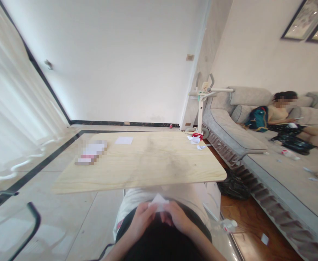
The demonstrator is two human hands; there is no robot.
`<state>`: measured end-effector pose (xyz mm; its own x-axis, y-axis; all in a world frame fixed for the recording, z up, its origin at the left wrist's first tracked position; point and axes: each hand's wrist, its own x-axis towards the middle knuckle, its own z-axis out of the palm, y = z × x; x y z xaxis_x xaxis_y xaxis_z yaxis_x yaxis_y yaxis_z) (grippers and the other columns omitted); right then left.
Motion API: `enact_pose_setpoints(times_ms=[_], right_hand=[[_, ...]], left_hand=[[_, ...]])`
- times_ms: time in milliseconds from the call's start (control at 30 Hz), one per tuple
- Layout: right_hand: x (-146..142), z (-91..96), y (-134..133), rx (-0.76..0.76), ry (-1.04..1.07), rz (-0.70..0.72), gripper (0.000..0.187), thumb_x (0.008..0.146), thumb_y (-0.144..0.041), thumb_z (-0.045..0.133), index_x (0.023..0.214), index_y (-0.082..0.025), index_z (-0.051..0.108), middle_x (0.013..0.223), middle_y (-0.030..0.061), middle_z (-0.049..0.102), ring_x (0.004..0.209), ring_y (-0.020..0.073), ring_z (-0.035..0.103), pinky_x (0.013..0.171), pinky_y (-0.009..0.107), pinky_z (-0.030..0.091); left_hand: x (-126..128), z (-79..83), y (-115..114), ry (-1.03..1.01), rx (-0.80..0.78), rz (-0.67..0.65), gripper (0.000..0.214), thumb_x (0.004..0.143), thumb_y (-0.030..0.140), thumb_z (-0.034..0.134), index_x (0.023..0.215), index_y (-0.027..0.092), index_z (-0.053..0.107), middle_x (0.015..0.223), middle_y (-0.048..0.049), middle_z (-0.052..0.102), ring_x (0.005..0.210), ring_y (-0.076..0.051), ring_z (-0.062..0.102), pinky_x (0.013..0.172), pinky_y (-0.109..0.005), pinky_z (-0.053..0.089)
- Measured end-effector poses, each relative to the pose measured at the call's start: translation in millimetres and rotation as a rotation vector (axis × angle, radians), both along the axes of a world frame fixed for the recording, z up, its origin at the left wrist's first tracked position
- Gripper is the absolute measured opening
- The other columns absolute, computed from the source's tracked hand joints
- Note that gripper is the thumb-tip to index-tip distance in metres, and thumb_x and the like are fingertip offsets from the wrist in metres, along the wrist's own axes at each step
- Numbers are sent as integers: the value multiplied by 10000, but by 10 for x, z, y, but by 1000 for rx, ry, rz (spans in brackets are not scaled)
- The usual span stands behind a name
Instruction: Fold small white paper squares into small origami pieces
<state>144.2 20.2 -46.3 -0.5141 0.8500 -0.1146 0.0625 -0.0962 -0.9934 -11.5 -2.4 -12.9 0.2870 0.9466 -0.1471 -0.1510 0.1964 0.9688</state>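
Both my hands meet over my lap, just below the near edge of the wooden table (pixel 137 170). Between them is a small white piece of paper (pixel 159 202), its top edge coming to a point as if folded. My left hand (pixel 144 217) pinches its left side. On the right side, my right hand (pixel 175 215) grips it, with some fingers curled underneath. A flat sheet of white paper (pixel 124 140) lies at the table's far left, and folded white paper pieces (pixel 194 139) sit at its far right corner.
A blurred-out stack (pixel 91 152) stands on the table's left. To the right, a person (pixel 281 112) sits on a grey sofa (pixel 229 127) beside a backpack (pixel 259 119). A plastic bottle (pixel 229 225) and a black bag (pixel 233 185) lie low at right. Exercise equipment (pixel 201 112) stands behind the table.
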Motion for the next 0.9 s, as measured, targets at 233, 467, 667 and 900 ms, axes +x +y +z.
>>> enact_pose_setpoints(times_ms=[233, 467, 667, 900], right_hand=[[-2, 27, -10, 8, 4, 3, 533, 861, -498, 350, 490, -169, 546, 398, -23, 406, 377, 93, 362, 436, 241, 289], [-2, 13, -17, -1, 9, 8, 540, 859, -519, 346, 487, -172, 528, 409, -21, 410, 388, 92, 372, 440, 239, 293], [14, -42, -1, -27, 35, -12, 538, 850, -527, 347, 501, -167, 542, 394, -27, 401, 362, 89, 353, 409, 233, 262], [7, -37, 6, -22, 48, -39, 546, 860, -543, 376, 500, -165, 535, 383, -40, 392, 351, 78, 336, 412, 230, 260]], left_hand=[[-16, -66, 12, 30, -18, 36, 602, 731, 686, 559, 490, 135, 590, 405, 30, 354, 392, -66, 233, 421, -252, 142], [-59, -276, 21, 62, -43, 84, 591, 730, 687, 559, 494, 146, 526, 410, 49, 334, 379, -57, 250, 405, -237, 131], [-85, -328, 13, 67, -43, 230, 517, 717, 626, 590, 499, 171, 475, 431, 50, 351, 392, -67, 294, 400, -222, 180], [-83, -332, 34, 111, -27, 230, 511, 715, 632, 559, 508, 178, 449, 423, 62, 323, 383, -63, 269, 395, -216, 159]])
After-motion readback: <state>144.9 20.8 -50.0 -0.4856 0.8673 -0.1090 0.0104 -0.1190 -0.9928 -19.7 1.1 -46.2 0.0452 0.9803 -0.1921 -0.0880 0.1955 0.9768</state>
